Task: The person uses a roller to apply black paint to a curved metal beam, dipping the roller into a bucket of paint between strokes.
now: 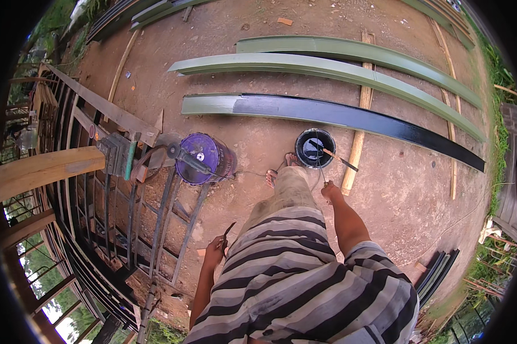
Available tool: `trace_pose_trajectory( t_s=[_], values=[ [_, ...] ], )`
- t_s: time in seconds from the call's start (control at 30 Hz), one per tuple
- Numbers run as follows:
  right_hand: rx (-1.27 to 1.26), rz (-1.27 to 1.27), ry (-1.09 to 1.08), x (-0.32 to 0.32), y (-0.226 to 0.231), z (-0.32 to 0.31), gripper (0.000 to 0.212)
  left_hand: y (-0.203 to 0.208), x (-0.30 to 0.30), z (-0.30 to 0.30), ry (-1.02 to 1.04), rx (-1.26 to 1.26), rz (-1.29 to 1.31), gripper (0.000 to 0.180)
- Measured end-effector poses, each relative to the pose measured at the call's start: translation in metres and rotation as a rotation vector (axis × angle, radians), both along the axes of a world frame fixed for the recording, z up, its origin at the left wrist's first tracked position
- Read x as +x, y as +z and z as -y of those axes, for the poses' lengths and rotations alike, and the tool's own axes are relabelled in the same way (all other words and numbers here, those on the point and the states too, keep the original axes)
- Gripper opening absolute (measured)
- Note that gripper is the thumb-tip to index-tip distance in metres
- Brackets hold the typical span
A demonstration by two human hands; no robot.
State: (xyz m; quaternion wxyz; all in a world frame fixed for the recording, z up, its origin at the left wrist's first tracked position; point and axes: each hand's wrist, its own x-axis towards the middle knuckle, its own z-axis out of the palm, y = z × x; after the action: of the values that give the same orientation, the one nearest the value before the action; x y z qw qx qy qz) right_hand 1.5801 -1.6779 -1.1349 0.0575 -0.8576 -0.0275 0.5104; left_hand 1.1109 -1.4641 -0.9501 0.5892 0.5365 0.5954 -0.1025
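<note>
My right hand (330,192) is closed around the thin wire handle of a black bucket (300,156) just ahead of my feet. Dark, glossy liquid that looks like black paint (312,150) lies inside it. A stick with a dark end (343,159) rests across the bucket's rim. Low at my left side, my left hand (215,250) grips a slim, dark, slightly curved tool (229,230) whose kind I cannot make out. Beyond the bucket lies a long steel beam (304,108), coated black along most of its length and pale green at its left end.
Two green beams (327,66) lie farther off, across wooden poles (359,135). To my left stands a purple bucket (215,146) with an angle grinder (187,157) on top, beside a metal frame (167,218). Dark metal lengths (438,275) lie at the lower right.
</note>
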Motion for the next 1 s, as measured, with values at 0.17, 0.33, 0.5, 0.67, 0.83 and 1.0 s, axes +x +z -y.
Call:
trace_pose_trajectory(
  t_s=[0.17,0.33,0.5,0.67,0.83,1.0],
  values=[
    [0.008,0.183,0.125,0.018,-0.026,0.008,0.04,0.015,0.039,-0.012,0.03,0.05,-0.001,0.037],
    [0.031,0.18,0.175,0.014,-0.015,0.002,0.042,0.019,0.019,-0.024,0.017,0.046,-0.139,0.038],
    [0.01,0.18,0.218,0.018,0.0,0.009,0.043,0.015,0.018,-0.032,0.021,0.075,-0.187,0.037],
    [-0.076,0.079,0.253,0.032,-0.005,0.027,0.043,0.01,0.029,-0.034,-0.005,0.052,-0.143,0.039],
    [-0.063,0.055,0.247,0.03,0.017,0.039,0.047,0.006,0.045,-0.035,-0.006,0.058,-0.092,0.039],
    [-0.085,0.056,0.29,0.012,0.085,0.03,0.044,0.0,0.042,-0.03,0.024,0.06,-0.065,0.039]
  ],
)
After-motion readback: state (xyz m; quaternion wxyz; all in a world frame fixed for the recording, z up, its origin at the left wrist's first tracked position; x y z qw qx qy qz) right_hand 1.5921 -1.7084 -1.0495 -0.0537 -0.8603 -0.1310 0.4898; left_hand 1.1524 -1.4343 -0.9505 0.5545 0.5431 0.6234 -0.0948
